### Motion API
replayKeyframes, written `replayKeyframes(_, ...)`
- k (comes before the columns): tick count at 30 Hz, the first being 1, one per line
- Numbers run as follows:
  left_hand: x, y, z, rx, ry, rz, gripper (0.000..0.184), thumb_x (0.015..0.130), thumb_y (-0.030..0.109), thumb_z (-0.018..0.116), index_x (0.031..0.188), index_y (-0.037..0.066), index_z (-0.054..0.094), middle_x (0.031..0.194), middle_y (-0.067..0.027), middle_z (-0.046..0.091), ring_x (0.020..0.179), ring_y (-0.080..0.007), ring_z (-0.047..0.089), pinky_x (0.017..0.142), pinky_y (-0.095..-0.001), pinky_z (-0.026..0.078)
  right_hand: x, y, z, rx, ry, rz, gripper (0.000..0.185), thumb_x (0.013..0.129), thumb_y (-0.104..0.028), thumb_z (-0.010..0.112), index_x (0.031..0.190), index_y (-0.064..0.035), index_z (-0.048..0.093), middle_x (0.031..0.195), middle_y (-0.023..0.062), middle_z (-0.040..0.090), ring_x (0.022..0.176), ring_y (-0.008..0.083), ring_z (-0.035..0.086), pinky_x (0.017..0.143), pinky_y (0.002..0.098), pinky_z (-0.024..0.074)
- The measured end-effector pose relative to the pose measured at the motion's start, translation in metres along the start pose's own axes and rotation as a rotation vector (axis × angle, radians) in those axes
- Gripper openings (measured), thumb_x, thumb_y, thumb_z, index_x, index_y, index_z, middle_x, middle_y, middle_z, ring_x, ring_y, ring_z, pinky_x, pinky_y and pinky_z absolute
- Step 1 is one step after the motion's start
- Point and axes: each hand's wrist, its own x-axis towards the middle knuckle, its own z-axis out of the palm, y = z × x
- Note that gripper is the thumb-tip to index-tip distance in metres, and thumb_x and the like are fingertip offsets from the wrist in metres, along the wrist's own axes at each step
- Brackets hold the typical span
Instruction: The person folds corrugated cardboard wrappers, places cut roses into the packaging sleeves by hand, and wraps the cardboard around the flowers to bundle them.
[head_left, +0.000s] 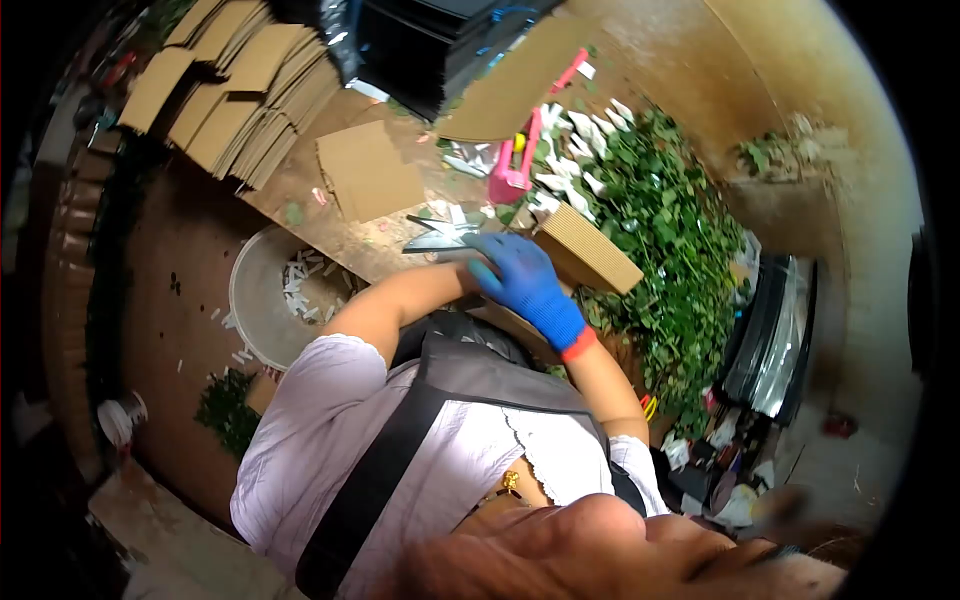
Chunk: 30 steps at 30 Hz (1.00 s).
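My right hand (523,279), in a blue glove with a red cuff, has its fingers curled together. What they hold is hidden. My bare left forearm (420,295) reaches under the glove, and the glove covers my left hand. Silver blades (438,236) lie just left of the gloved fingers; whether either hand holds them is unclear. A corrugated cardboard piece (590,248) stands right of the glove. Behind it are white pointed pieces (562,168) and a pink tool (514,172) with a yellow part. A flat cardboard sheet (368,172) lies at the upper left.
Stacked cardboard (245,90) stands at the back left, near dark stacked sheets (405,55). Green leaves (665,240) are heaped on the right. A round tub (250,300) with white bits is below the table edge at left. Black packages (772,335) sit at far right.
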Motion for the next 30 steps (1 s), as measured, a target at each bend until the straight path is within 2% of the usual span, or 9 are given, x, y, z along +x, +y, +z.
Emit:
replayKeyframes(3,0.003,-0.007,0.013,0.36,-0.008,0.034,0.066,0.095,0.041,0.045,0.152,0.011,0.033,0.157,-0.0108,0.034,0.143,-0.0254,0.034,0.118,-0.0443,0.024,0.08,0.003,0.05,-0.029,-0.075,-0.193,0.035,0.085,-0.025,0.065,0.117,-0.0114,0.06,0.108,0.0115,0.066,0.096,0.0311,0.064,0.079,0.0433,0.0506)
replayKeyframes(5,0.006,-0.003,0.012,0.457,-0.016,-0.001,0.065,0.094,0.042,0.046,0.151,0.011,0.034,0.155,-0.011,0.036,0.142,-0.0256,0.035,0.117,-0.0443,0.025,0.124,0.01,0.092,-0.168,0.003,-0.335,0.051,0.082,-0.028,0.068,0.127,-0.0116,0.052,0.118,0.0116,0.06,0.098,0.0318,0.062,0.084,0.0432,0.0487)
replayKeyframes(11,0.013,0.006,0.004,0.489,-0.036,-0.048,0.064,0.093,0.042,0.047,0.149,0.011,0.038,0.151,-0.0116,0.04,0.139,-0.0261,0.038,0.115,-0.0441,0.028,0.153,0.03,0.177,-0.595,-0.235,-0.043,0.039,0.09,-0.018,0.051,0.128,-0.0118,0.053,0.097,0.0074,0.063,0.084,0.0244,0.062,0.07,0.0416,0.0431)
replayKeyframes(16,0.017,0.01,0.003,0.494,-0.103,-0.042,0.064,0.093,0.043,0.048,0.147,0.011,0.041,0.148,-0.012,0.044,0.137,-0.0266,0.04,0.114,-0.044,0.03,0.136,0.042,0.112,-0.408,-0.253,-0.094,0.012,0.09,-0.017,0.052,0.096,-0.0155,0.063,0.089,0.0055,0.066,0.081,0.0246,0.067,0.065,0.0425,0.0478)
replayKeyframes(19,0.02,0.013,-0.006,0.515,-0.153,-0.04,0.063,0.092,0.044,0.049,0.146,0.011,0.043,0.145,-0.0123,0.046,0.135,-0.0269,0.042,0.113,-0.0439,0.031,0.117,0.054,0.09,-0.383,-0.23,-0.099,0.011,0.09,-0.021,0.054,0.096,-0.0158,0.062,0.091,0.0069,0.065,0.081,0.0266,0.068,0.063,0.0431,0.051)
replayKeyframes(20,0.024,0.016,-0.003,0.53,-0.21,-0.029,0.063,0.092,0.044,0.049,0.145,0.011,0.043,0.145,-0.0124,0.047,0.135,-0.027,0.042,0.112,-0.0439,0.032,0.1,0.039,0.055,-0.237,0.048,-0.006,0.011,0.09,-0.023,0.056,0.095,-0.0146,0.061,0.091,0.0087,0.064,0.081,0.0295,0.067,0.065,0.0441,0.0516)
replayKeyframes(24,0.026,0.023,-0.011,0.553,-0.311,-0.042,0.062,0.092,0.044,0.05,0.144,0.01,0.046,0.142,-0.0128,0.05,0.133,-0.0273,0.044,0.111,-0.0438,0.034,0.038,0.006,-0.008,0.035,0.27,0.128,0.016,0.09,-0.026,0.06,0.096,-0.0118,0.06,0.089,0.0108,0.062,0.08,0.032,0.064,0.067,0.0452,0.0507)
replayKeyframes(27,0.026,0.036,-0.02,0.61,-0.361,-0.043,0.062,0.091,0.045,0.051,0.142,0.01,0.048,0.14,-0.013,0.052,0.132,-0.0276,0.046,0.11,-0.0437,0.035,-0.041,0.027,0.007,0.155,0.077,0.361,0.021,0.092,-0.03,0.06,0.1,-0.0113,0.066,0.105,0.0103,0.067,0.091,0.0299,0.066,0.076,0.0386,0.053)
replayKeyframes(30,0.031,0.074,-0.019,0.83,-0.242,0.014,0.059,0.088,0.045,0.054,0.135,0.009,0.054,0.134,-0.0145,0.056,0.127,-0.03,0.048,0.107,-0.0445,0.038,-0.107,0.068,0.024,0.276,-0.054,0.553,0.022,0.089,-0.029,0.061,0.091,-0.0091,0.069,0.085,0.0121,0.069,0.076,0.0286,0.066,0.069,0.0392,0.0526)
